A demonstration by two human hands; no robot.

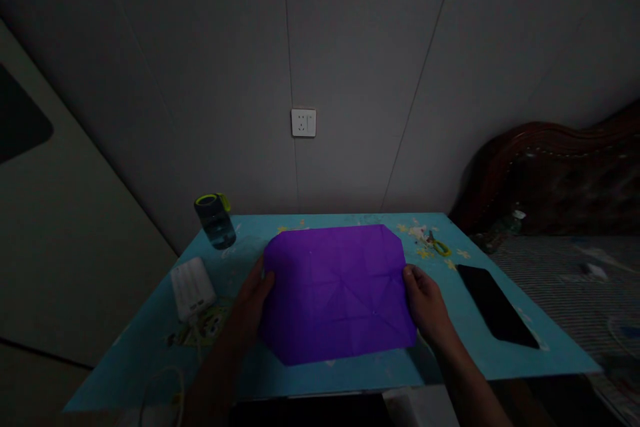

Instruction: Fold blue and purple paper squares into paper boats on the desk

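Observation:
A sheet of purple paper (340, 293) with crease lines and cut or folded corners is held up above the table, its face toward me. My left hand (254, 297) grips its left edge, thumb in front and the other fingers hidden behind. On the right edge, my right hand (424, 297) pinches the paper between thumb and fingers. Beneath lies the light blue patterned tabletop (350, 373), partly covered from sight by the sheet.
To the left stand a water bottle (216, 221) and a white power bank (193, 288) with a cable. Scissors with yellow-green handles (440, 247) and a black phone or tablet (497, 305) lie at right. A wall socket (303, 123) is behind; a bed headboard (560, 180) is further right.

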